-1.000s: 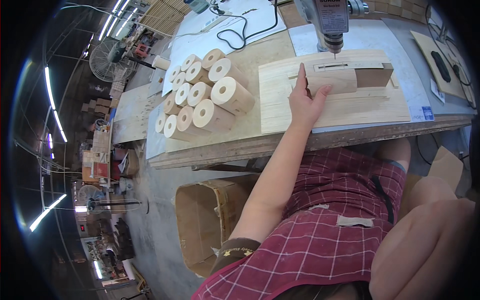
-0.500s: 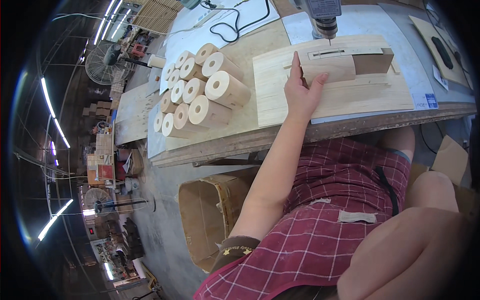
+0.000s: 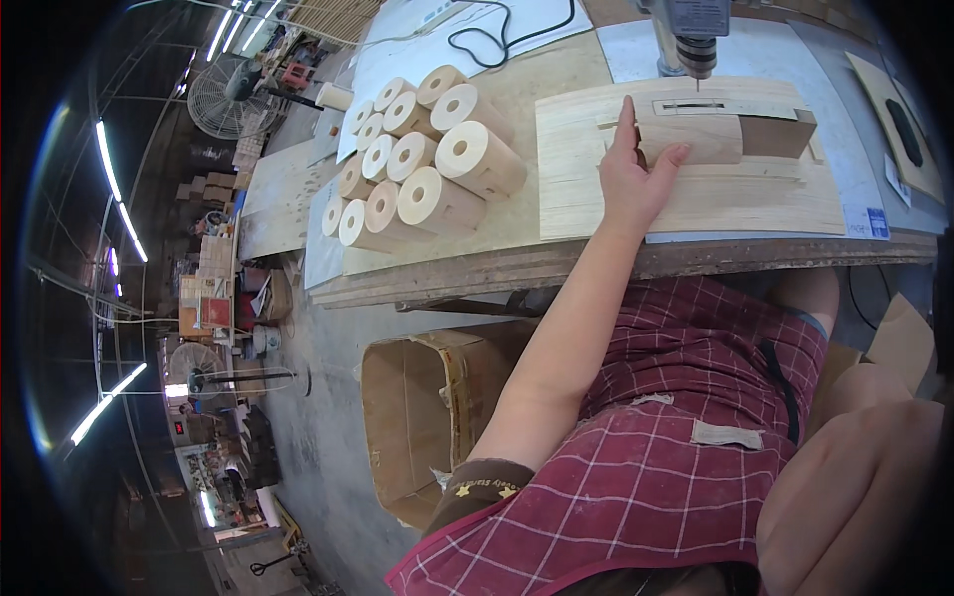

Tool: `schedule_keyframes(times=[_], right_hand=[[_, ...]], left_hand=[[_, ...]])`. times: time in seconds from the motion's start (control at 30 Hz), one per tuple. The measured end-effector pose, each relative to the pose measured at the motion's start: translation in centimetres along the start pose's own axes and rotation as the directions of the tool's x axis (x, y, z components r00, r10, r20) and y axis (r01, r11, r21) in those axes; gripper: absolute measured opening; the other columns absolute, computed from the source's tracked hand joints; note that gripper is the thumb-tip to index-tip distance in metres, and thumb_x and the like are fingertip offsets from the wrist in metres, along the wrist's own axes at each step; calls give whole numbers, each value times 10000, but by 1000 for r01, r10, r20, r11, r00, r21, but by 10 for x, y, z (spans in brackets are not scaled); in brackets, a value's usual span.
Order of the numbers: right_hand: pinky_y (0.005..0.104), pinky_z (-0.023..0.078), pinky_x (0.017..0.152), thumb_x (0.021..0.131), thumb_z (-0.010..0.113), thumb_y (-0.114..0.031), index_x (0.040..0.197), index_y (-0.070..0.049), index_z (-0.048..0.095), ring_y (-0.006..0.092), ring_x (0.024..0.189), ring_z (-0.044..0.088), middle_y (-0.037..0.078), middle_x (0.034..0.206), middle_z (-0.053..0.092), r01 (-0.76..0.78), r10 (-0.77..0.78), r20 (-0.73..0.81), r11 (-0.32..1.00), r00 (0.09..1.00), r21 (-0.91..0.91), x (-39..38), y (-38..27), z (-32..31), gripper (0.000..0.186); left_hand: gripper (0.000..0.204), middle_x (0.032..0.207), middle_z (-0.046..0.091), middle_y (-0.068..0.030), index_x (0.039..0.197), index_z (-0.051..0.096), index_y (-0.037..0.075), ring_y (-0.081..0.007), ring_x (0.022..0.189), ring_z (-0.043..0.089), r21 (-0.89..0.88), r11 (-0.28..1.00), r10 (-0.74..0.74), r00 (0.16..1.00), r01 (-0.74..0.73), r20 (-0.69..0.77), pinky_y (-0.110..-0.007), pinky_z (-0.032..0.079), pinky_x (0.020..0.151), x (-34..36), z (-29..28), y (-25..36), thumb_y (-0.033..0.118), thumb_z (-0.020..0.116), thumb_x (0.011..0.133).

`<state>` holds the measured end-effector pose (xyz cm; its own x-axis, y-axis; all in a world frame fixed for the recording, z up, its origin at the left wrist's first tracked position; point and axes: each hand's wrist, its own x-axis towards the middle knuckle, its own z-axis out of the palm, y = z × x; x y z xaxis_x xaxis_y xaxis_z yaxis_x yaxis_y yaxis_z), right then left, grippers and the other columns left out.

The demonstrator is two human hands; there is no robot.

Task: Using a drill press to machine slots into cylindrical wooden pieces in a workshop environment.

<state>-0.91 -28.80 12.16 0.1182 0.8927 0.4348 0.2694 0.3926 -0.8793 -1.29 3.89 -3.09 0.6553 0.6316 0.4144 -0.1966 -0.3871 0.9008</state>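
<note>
My left hand (image 3: 638, 174) reaches over the workbench and presses against a pale wooden cylinder (image 3: 701, 142) lying on its side. The index finger stretches along the cylinder's left end, and the thumb rests on its near side. A thin flat strip with a narrow slot (image 3: 694, 105) lies along the top, joined at the right to a brown block (image 3: 777, 139). All this sits on a pale wooden board (image 3: 586, 214). Above the strip hangs a drill chuck (image 3: 697, 55) with a thin bit, its tip apart from the strip. My right hand is out of view.
Several drilled wooden cylinders (image 3: 462, 149) are stacked on the bench left of the board. A black cable (image 3: 507, 35) curls behind them. Beneath the bench edge (image 3: 447, 283) stands an open cardboard box (image 3: 402, 417). A dark-handled flat panel (image 3: 902, 134) lies at far right.
The whole view has shifted, so the bench things appear a little further right. My left hand keeps its place on the wooden cylinder. The bare limb at lower right has shifted.
</note>
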Motion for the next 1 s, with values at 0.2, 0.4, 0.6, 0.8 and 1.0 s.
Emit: schedule_keyframes(times=[0.2,0.4,0.6,0.8,1.0], right_hand=[[214,319,556,812,560,-26,749,-38,503,94,597,398,21,694,470,-2,2,30,1000,1000,17,7,5,-3,86],[215,314,546,810,560,-26,740,-42,500,93,586,391,17,685,465,39,-51,107,994,993,106,18,11,22,94],[217,309,536,808,560,-26,731,-47,496,92,575,384,14,676,459,71,-92,138,987,986,147,30,16,37,103],[218,304,526,805,560,-26,722,-52,492,90,565,378,11,666,454,82,-105,144,984,984,159,32,18,39,111],[220,299,516,803,561,-27,712,-56,488,89,554,371,8,657,448,59,-74,135,991,988,117,24,10,18,119]], left_hand=[[808,981,631,-183,1325,315,-58,-147,695,586,15,999,31,999,-31,-19,-234,452,612,1,0,-2,236,741,704],[802,1001,625,-191,1330,305,-56,-165,773,610,9,999,32,999,-32,17,-235,467,663,0,0,2,214,737,711],[799,1043,611,-189,1339,278,-62,-175,851,612,-56,998,26,999,-25,23,-245,473,719,2,0,7,163,730,719],[798,1075,598,-186,1346,265,-58,-177,879,607,-132,991,31,999,-27,31,-258,475,746,1,3,4,161,727,732],[800,1050,609,-190,1338,286,-56,-183,880,612,-59,998,27,1000,-27,5,-261,477,743,1,0,3,177,737,720]])
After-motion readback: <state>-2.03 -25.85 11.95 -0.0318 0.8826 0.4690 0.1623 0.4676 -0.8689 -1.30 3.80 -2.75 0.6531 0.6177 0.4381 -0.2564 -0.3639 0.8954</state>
